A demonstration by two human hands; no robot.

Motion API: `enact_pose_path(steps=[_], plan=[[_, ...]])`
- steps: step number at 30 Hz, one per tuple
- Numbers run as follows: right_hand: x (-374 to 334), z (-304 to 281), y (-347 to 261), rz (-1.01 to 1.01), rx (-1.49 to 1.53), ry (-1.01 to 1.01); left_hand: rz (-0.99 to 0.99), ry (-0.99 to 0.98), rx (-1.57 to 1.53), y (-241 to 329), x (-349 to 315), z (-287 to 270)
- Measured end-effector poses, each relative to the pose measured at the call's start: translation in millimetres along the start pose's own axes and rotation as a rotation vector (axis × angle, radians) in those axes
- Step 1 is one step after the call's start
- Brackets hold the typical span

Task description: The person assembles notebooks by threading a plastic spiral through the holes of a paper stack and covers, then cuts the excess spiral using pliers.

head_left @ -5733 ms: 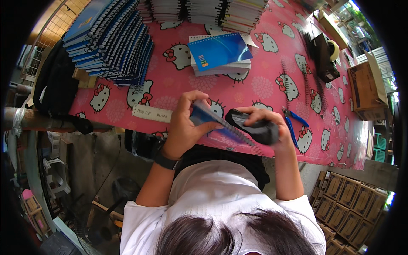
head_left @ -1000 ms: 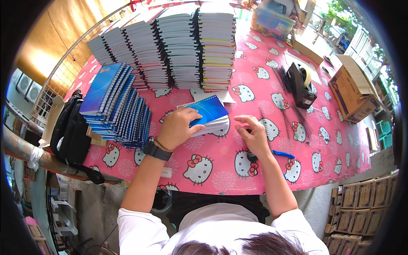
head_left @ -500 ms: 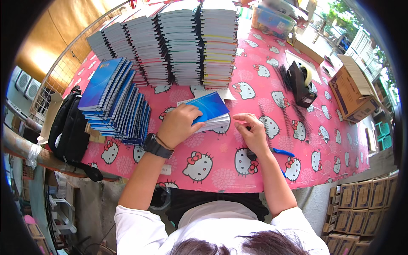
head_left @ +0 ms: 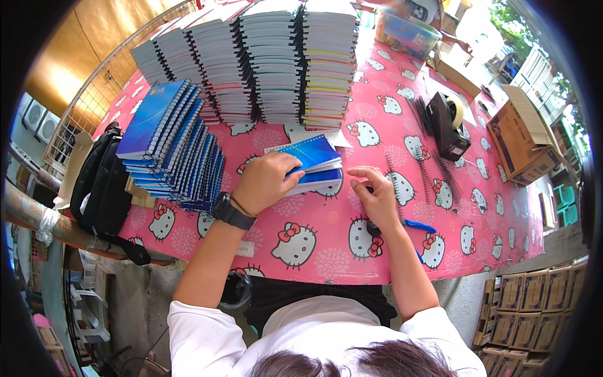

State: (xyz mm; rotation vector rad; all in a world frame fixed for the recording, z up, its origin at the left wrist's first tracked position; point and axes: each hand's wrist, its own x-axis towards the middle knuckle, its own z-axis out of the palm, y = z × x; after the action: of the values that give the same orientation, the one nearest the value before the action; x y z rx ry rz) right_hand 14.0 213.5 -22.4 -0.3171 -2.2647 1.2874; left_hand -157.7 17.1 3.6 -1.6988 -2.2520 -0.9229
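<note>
My left hand [head_left: 267, 182], a dark watch [head_left: 232, 212] on its wrist, grips the left side of a small stack of blue-covered notebooks [head_left: 314, 151] with punched holes along the far edge. The upper blue cover and some sheets are raised at the right, and another blue cover shows beneath. Just right of the stack, my right hand [head_left: 380, 200] hovers with thumb and index finger slightly apart, holding nothing that I can see. Under my right wrist lies a tool with blue handles [head_left: 419, 226], partly hidden. White punched sheets [head_left: 339, 138] lie behind the notebooks.
Bound blue notebooks [head_left: 182, 144] are piled at left beside a black bag [head_left: 107, 182]. Tall stacks of bound books [head_left: 270, 63] stand at the back. Rightward lie black wire coils [head_left: 446, 179], a tape dispenser [head_left: 447, 125] and a carton [head_left: 521, 138]. A co-worker [head_left: 433, 19] is at the far side.
The notebooks' upper part has lifted and parted at the right, showing a second blue cover. My hands have barely moved. More of the co-worker shows at the far side.
</note>
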Motion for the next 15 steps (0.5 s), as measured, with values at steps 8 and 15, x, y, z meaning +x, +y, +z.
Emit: enact_pose_path(steps=[8,15], plan=[[8.4,4.5,-4.3,-0.224,-0.128,-0.1,-0.038,0.135,0.176,3.2,7.1,-4.8],[2.4,-4.5,-15.8,0.478,1.046,-0.205,0.302,0.094,0.163,59.3,-33.1,-14.2]])
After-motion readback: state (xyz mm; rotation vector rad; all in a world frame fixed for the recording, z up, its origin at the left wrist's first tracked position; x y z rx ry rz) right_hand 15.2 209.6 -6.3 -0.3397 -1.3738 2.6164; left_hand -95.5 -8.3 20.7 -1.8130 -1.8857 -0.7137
